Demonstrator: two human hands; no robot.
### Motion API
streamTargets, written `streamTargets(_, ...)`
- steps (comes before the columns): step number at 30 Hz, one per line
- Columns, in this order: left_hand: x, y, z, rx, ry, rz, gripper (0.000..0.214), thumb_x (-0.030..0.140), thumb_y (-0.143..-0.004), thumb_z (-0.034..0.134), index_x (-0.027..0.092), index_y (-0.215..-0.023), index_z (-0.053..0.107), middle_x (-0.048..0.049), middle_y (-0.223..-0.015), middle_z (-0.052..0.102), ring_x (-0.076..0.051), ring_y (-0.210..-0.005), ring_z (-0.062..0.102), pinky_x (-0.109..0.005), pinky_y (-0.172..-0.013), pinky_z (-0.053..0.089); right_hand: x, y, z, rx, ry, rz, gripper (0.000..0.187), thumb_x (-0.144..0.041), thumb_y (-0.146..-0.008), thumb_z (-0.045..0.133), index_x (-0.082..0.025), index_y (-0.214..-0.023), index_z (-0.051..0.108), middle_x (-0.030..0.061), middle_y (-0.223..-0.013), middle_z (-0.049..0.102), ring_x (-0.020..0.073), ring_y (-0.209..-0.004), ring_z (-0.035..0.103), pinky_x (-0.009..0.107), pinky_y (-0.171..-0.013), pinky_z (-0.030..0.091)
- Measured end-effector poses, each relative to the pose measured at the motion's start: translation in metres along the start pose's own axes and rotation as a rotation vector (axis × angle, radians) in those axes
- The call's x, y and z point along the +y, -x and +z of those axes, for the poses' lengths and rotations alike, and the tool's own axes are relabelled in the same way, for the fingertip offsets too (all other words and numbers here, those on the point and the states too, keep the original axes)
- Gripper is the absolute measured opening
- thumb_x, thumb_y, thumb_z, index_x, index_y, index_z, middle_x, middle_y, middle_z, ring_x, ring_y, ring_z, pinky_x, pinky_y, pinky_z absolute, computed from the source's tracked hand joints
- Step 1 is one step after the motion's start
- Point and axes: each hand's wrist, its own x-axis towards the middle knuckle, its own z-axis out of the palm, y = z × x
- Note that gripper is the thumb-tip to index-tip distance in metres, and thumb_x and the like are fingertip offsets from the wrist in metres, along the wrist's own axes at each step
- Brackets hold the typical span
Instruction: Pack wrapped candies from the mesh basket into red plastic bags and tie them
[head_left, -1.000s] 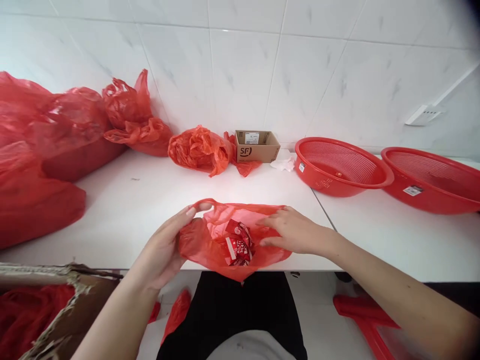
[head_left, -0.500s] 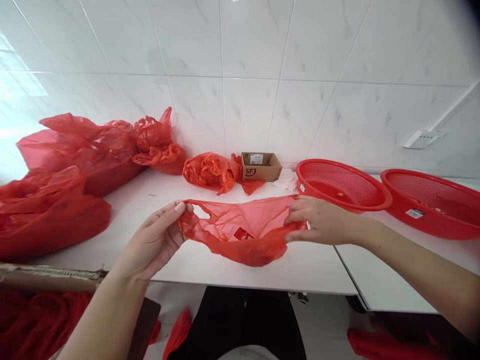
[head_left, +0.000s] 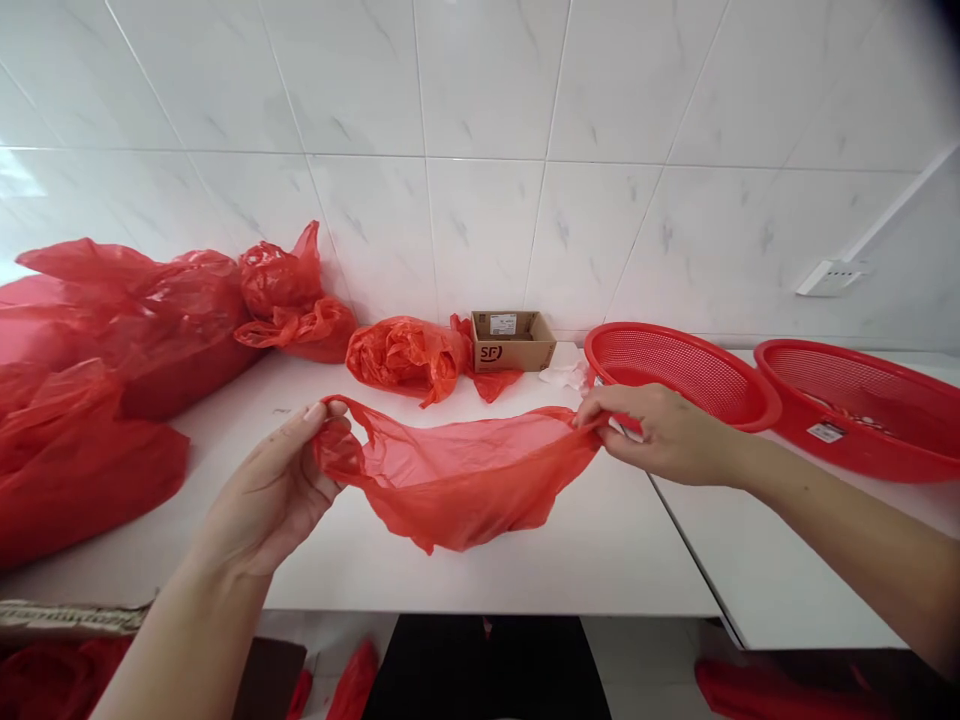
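A thin red plastic bag (head_left: 465,500) is stretched sideways between my two hands, above the front part of the white table. My left hand (head_left: 281,490) grips the bag's left handle loop, which hangs over its fingers. With thumb and fingers pinched together, my right hand (head_left: 645,430) holds the bag's right end. The bag's mouth gapes upward and its bottom sags below. What lies inside it, if anything, is hidden behind the front side.
Full red bags (head_left: 142,330) crowd the left, and a crumpled red bag (head_left: 409,355) lies beside a small cardboard box (head_left: 513,350) near the tiled wall. Two red plastic baskets (head_left: 825,435) stand at right. A larger carton (head_left: 75,615) holds red material at lower left.
The bag has been pulled wider, and my left hand has moved left. My right hand has shifted from wrapping the bag's edge to pinching its end. The view has turned slightly right.
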Motion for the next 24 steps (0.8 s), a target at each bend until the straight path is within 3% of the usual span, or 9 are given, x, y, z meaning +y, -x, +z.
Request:
streamTargets(7, 0.001, -0.009, 0.006, 0.093, 0.049, -0.012, 0.025, 0.014, -0.096, 0.047, 0.016, -0.094, 0.072, 0.0015, -0.065, 0.067, -0.006, -0.049, 0.058, -0.012, -0.049, 0.051, 0.035, -0.009, 0.014, 0.182, 0.407, -0.141, 0.031, -0.007, -0.080, 0.037, -0.018, -0.095, 0.061, 0.0086, -0.084, 0.068, 0.0217, -0.073, 0.058, 0.037, -0.071, 0.044)
streamTargets(10, 0.000, -0.010, 0.008, 0.043, 0.041, -0.016, 0.023, 0.016, -0.096, 0.049, 0.018, -0.099, 0.072, 0.0030, -0.065, 0.063, -0.004, -0.048, 0.055, -0.011, -0.049, 0.050, 0.042, -0.010, 0.019, 0.238, 0.327, -0.112, 0.031, -0.005, -0.082, 0.036, -0.018, -0.096, 0.061, 0.0078, -0.088, 0.067, 0.0201, -0.076, 0.058, 0.033, -0.067, 0.044)
streamTargets(15, 0.001, -0.007, 0.009, 0.038, 0.016, -0.011, 0.021, 0.016, -0.091, 0.057, 0.020, -0.106, 0.071, 0.0008, -0.071, 0.065, -0.006, -0.049, 0.055, -0.012, -0.049, 0.051, 0.034, -0.008, 0.013, 0.222, 0.296, -0.169, 0.026, -0.009, -0.082, 0.040, -0.021, -0.070, 0.059, 0.0068, -0.076, 0.059, 0.0219, -0.078, 0.054, 0.035, -0.069, 0.044)
streamTargets(18, 0.001, -0.005, 0.006, 0.039, -0.001, -0.016, 0.024, 0.015, -0.091, 0.057, 0.021, -0.110, 0.070, 0.0020, -0.070, 0.064, -0.006, -0.050, 0.056, -0.012, -0.050, 0.051, 0.027, -0.005, 0.011, 0.219, 0.164, -0.064, 0.017, -0.018, -0.085, 0.046, -0.021, -0.078, 0.062, 0.0094, -0.110, 0.059, 0.0256, -0.105, 0.055, 0.040, -0.084, 0.047)
streamTargets(20, -0.002, -0.005, 0.003, 0.025, -0.022, -0.037, 0.025, 0.016, -0.090, 0.059, 0.023, -0.112, 0.070, 0.0026, -0.072, 0.065, -0.007, -0.052, 0.058, -0.013, -0.051, 0.052, 0.024, -0.004, 0.018, 0.163, -0.018, 0.101, 0.014, -0.028, -0.090, 0.049, -0.023, -0.095, 0.061, 0.0087, -0.130, 0.052, 0.0262, -0.118, 0.052, 0.042, -0.091, 0.047)
streamTargets(22, -0.007, -0.004, 0.002, 0.012, -0.049, -0.056, 0.028, 0.019, -0.087, 0.064, 0.025, -0.113, 0.070, 0.0024, -0.075, 0.067, -0.007, -0.054, 0.058, -0.015, -0.052, 0.052, 0.022, -0.002, 0.032, 0.064, -0.232, 0.301, 0.029, -0.042, -0.093, 0.049, -0.025, -0.116, 0.053, 0.0110, -0.138, 0.048, 0.0249, -0.115, 0.057, 0.041, -0.091, 0.050)
streamTargets(24, -0.011, 0.001, 0.004, 0.017, -0.074, -0.058, 0.030, 0.022, -0.083, 0.069, 0.025, -0.113, 0.070, 0.0016, -0.076, 0.066, -0.008, -0.055, 0.057, -0.015, -0.052, 0.051, 0.019, 0.000, 0.048, -0.115, -0.420, 0.444, 0.045, -0.051, -0.093, 0.048, -0.024, -0.129, 0.045, 0.0145, -0.137, 0.050, 0.0231, -0.104, 0.063, 0.040, -0.085, 0.053)
